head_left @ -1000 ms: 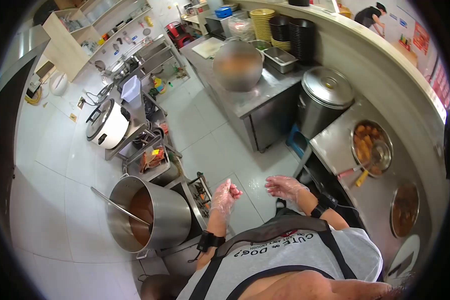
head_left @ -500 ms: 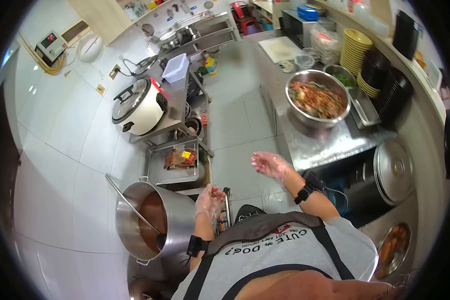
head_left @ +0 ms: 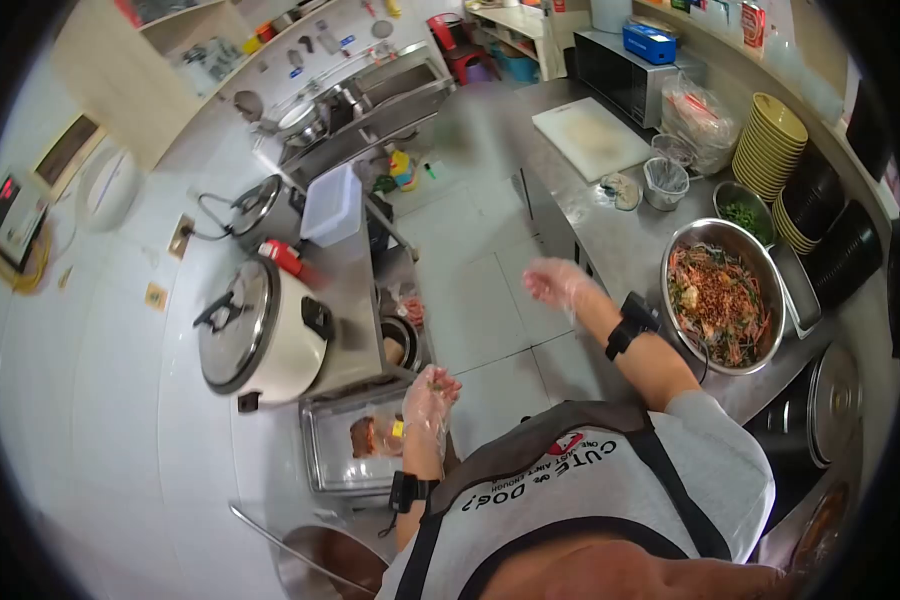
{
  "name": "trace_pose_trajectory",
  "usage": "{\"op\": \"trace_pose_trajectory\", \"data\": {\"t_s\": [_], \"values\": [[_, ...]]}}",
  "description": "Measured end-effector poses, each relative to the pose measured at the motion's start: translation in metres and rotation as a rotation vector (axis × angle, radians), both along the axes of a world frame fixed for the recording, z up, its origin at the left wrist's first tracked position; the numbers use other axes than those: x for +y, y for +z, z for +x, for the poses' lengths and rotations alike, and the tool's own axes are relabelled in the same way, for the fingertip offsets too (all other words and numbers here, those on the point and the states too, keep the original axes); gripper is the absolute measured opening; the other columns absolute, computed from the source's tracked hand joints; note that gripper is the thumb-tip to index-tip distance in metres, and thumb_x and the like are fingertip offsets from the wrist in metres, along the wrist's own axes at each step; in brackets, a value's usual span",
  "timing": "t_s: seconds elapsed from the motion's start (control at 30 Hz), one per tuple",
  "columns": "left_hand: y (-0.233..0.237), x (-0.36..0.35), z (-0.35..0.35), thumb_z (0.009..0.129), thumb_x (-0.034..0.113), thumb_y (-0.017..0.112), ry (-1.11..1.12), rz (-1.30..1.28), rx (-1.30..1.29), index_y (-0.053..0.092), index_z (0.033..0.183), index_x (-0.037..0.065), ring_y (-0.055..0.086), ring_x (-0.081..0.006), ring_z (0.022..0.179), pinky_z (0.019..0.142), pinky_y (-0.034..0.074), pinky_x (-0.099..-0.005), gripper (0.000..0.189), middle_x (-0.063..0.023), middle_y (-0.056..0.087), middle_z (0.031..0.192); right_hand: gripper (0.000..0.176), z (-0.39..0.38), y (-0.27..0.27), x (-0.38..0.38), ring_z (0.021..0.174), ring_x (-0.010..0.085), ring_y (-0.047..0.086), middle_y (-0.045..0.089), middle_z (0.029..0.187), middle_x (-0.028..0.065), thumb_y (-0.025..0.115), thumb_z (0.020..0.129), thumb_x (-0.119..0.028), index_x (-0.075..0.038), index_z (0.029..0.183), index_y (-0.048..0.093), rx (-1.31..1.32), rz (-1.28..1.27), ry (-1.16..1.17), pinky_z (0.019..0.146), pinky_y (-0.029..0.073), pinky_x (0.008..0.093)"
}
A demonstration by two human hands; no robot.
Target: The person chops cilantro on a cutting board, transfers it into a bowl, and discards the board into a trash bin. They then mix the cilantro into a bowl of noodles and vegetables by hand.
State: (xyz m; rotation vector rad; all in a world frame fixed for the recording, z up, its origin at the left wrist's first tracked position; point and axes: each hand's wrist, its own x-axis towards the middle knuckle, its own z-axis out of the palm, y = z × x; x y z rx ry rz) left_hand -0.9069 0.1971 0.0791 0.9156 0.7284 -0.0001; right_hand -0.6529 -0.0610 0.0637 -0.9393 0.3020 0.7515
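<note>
My left hand point(head_left: 431, 402), in a clear plastic glove, is raised beside the steel tray point(head_left: 312, 462) on my left. Its fingers are loosely curled and apart, and I see nothing held in them. In that tray lies a reddish-brown piece of food point(head_left: 374, 437) with a yellow label. My right hand point(head_left: 560, 284), gloved as well, hovers over the floor left of the steel counter. Its fingers are half bent, with nothing visible in them. Nearest to it on the counter stands a large steel bowl point(head_left: 725, 300) of shredded vegetables with red-brown topping.
A big rice cooker point(head_left: 290, 330) stands on the left bench by a clear plastic tub point(head_left: 332, 203). Below it, a stockpot point(head_left: 320, 562) holds a long-handled ladle. A cutting board point(head_left: 590, 135), stacked yellow bowls point(head_left: 768, 140) and a microwave line the right counter. Tiled floor point(head_left: 475, 300) runs between.
My view has moved forward along the aisle and turned. The stockpot has slid toward the bottom edge, and the rice cooker and vegetable bowl appear closer. Both hands stay raised, taking up nothing.
</note>
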Motion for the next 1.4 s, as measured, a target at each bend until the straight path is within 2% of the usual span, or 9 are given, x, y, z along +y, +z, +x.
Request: {"op": "trace_pose_trajectory", "data": {"t_s": [0.43, 0.5, 1.0, 1.17, 1.2, 1.23, 1.3, 1.33, 1.4], "values": [[-0.015, 0.012, 0.386, 0.104, 0.033, 0.051, -0.508, 0.119, -0.068, 0.059, 0.105, 0.007, 0.066, -0.0223, 0.082, 0.073, 0.052, -0.0332, 0.027, -0.0079, 0.065, 0.088, 0.017, 0.373, -0.036, -0.143, 0.074, 0.0206, 0.066, 0.066, 0.082, 0.0080, 0.066, 0.087, -0.012, -0.006, 0.103, 0.065, -0.276, -0.586, -0.757, 0.056, 0.052, 0.0322], [-0.009, 0.010, 0.428, 0.105, 0.031, 0.049, -0.560, 0.127, 0.010, 0.059, 0.103, 0.008, 0.065, -0.0220, 0.087, 0.075, 0.052, -0.0327, 0.025, -0.0077, 0.065, 0.091, 0.031, 0.424, -0.101, -0.178, 0.075, 0.0323, 0.069, 0.069, 0.085, 0.0181, 0.066, 0.084, -0.028, 0.001, 0.097, 0.068, -0.299, -1.377, -0.563, 0.060, 0.052, 0.0430], [-0.046, -0.067, 0.833, 0.087, 0.027, 0.066, -0.722, 0.771, -0.205, 0.067, 0.097, 0.005, 0.064, -0.0169, 0.066, 0.065, 0.054, -0.0335, 0.024, -0.0084, 0.069, 0.082, 0.043, 0.407, -0.181, -0.192, 0.090, 0.0374, 0.070, 0.071, 0.097, 0.0229, 0.068, 0.083, -0.038, 0.001, 0.099, 0.070, 0.116, -1.530, -0.460, 0.075, 0.053, 0.0469], [-0.069, -0.143, 0.968, 0.087, 0.031, 0.065, -1.027, 1.420, -0.372, 0.071, 0.099, 0.007, 0.071, -0.0293, 0.090, 0.081, 0.056, -0.0409, 0.028, -0.0148, 0.072, 0.100, 0.055, 0.391, -0.155, -0.185, 0.097, 0.0412, 0.069, 0.069, 0.103, 0.0304, 0.071, 0.082, -0.042, 0.009, 0.103, 0.067, 0.338, -1.496, -0.519, 0.081, 0.054, 0.0480], [-0.086, -0.158, 0.994, 0.089, 0.030, 0.063, -1.113, 1.569, -0.414, 0.073, 0.101, 0.010, 0.070, -0.0292, 0.103, 0.085, 0.056, -0.0391, 0.025, -0.0129, 0.073, 0.104, 0.055, 0.383, -0.249, -0.223, 0.099, 0.0404, 0.069, 0.069, 0.104, 0.0306, 0.070, 0.083, -0.043, 0.008, 0.102, 0.067, 0.208, -1.729, -0.459, 0.080, 0.055, 0.0483], [-0.082, -0.172, 1.001, 0.089, 0.030, 0.063, -1.107, 1.536, -0.432, 0.073, 0.101, 0.010, 0.070, -0.0292, 0.103, 0.085, 0.056, -0.0391, 0.025, -0.0129, 0.073, 0.104, 0.055, 0.393, -0.153, -0.191, 0.100, 0.0410, 0.069, 0.068, 0.106, 0.0304, 0.066, 0.086, -0.044, 0.009, 0.101, 0.067, 0.353, -1.603, -0.336, 0.081, 0.055, 0.0484], [-0.066, -0.190, 1.009, 0.091, 0.024, 0.060, -1.318, 1.746, -0.354, 0.074, 0.102, 0.011, 0.069, -0.0272, 0.107, 0.085, 0.057, -0.0379, 0.023, -0.0105, 0.073, 0.108, 0.030, 0.383, -0.202, -0.220, 0.091, 0.0341, 0.072, 0.072, 0.095, 0.0175, 0.071, 0.082, -0.032, -0.006, 0.098, 0.069, 0.321, -1.803, -0.128, 0.073, 0.057, 0.0417], [-0.062, -0.200, 1.013, 0.092, 0.023, 0.059, -1.442, 1.787, -0.346, 0.074, 0.105, 0.011, 0.069, -0.0275, 0.108, 0.085, 0.057, -0.0390, 0.023, -0.0095, 0.072, 0.115, 0.055, 0.373, -0.256, -0.242, 0.108, 0.0415, 0.066, 0.068, 0.113, 0.0271, 0.051, 0.095, -0.047, 0.003, 0.114, 0.065, 0.406, -1.797, -0.184, 0.091, 0.053, 0.0484], [-0.171, -0.242, 1.046, 0.094, 0.022, 0.059, -1.477, 1.498, -0.363, 0.074, 0.111, 0.010, 0.068, -0.0326, 0.109, 0.086, 0.057, -0.0434, 0.026, -0.0139, 0.070, 0.119, 0.037, 0.376, -0.209, -0.222, 0.109, 0.0344, 0.067, 0.069, 0.116, 0.0203, 0.046, 0.099, -0.029, -0.005, 0.116, 0.068, 0.482, -1.846, -0.199, 0.088, 0.055, 0.0450]]}}
